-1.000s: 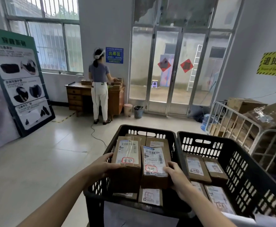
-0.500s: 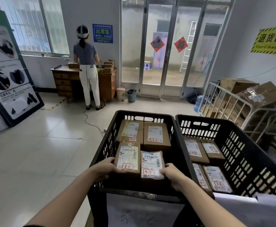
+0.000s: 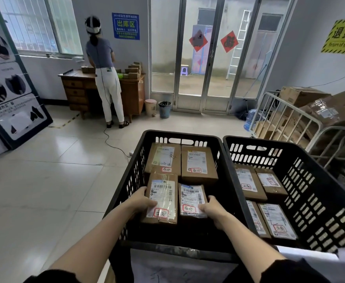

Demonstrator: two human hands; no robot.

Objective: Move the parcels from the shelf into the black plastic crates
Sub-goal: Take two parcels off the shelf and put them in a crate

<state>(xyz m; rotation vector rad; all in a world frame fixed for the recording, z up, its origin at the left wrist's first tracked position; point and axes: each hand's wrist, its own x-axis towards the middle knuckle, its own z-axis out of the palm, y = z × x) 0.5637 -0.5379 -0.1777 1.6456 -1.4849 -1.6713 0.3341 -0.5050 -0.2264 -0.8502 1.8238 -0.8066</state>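
1. While both hands reach down into the left crate point(image 3: 126, 180), each grips one parcel by its outer edge. The left hand point(image 3: 145, 200) holds the taped parcel point(image 3: 164, 198) with its thumb lying across the label and its fingers curled out of sight round the side.
2. The right hand point(image 3: 212, 211) grips the smaller parcel point(image 3: 192, 201) the same way, thumb on the near corner of the label.
3. These two parcels sit side by side, touching, in the near half of the crate with labels up. Whether they rest on the crate's bottom cannot be told.
4. Two far parcels point(image 3: 198, 162) lie flat next to each other against the far wall of the same crate.
5. The right crate point(image 3: 310, 190) stands just beside the left one and holds four labelled parcels point(image 3: 247, 180) in two rows.
6. Beyond it, a metal cage cart point(image 3: 286, 119) holds large cardboard boxes point(image 3: 331, 111).
7. Across the tiled floor point(image 3: 44, 190), a person point(image 3: 104, 68) stands with back turned at a wooden tabletop point(image 3: 73, 73) bearing small boxes point(image 3: 133, 70). A pink bin point(image 3: 150, 107) and a dark bin point(image 3: 164, 109) stand near it, by the glass doors point(image 3: 204, 58).
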